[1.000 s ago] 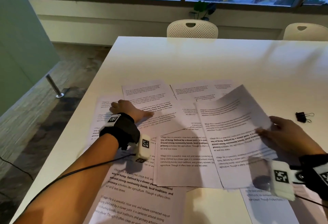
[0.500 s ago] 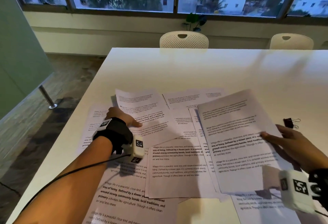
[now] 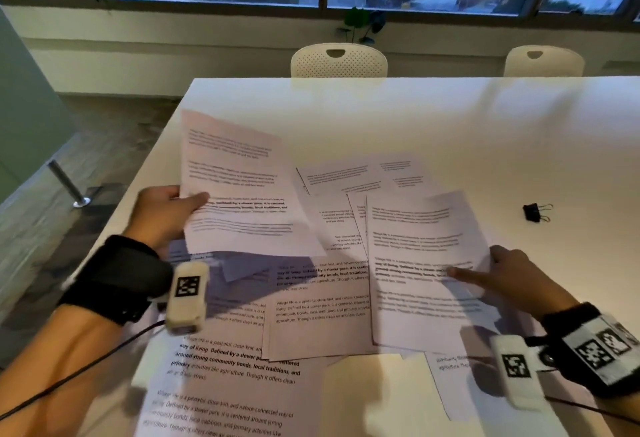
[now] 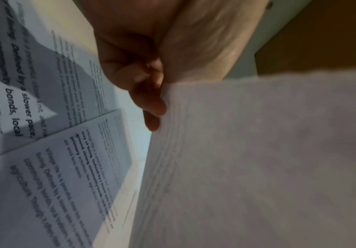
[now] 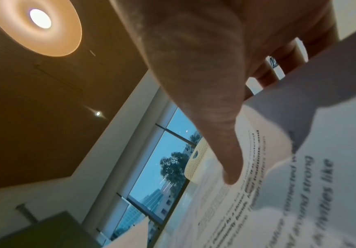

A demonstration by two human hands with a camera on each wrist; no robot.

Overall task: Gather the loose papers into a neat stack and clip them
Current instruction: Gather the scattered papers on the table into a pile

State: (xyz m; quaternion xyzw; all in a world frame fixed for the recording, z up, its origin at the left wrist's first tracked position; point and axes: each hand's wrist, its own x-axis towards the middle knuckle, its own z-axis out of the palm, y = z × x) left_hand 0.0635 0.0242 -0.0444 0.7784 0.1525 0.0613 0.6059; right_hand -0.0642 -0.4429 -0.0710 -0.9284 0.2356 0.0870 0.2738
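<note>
Nearest us, loose papers (image 3: 225,381) lie fanned and overlapping across the counter (image 3: 381,114). Our right hand (image 3: 516,279) holds one sheet (image 3: 422,263) by its right edge, thumb on top and fingers (image 5: 268,70) curled beneath. Farther left, our left hand (image 3: 162,214) pinches a second sheet (image 3: 235,187) clear of the counter, thumb over, fingers (image 4: 151,104) under. The clip (image 3: 533,212) waits beyond on the right, well apart from the papers. To do this well, we judge we should lay the left sheet square onto the right one, match corners, keep both pinches light near the edges, and avoid dragging sheets underneath.
</note>
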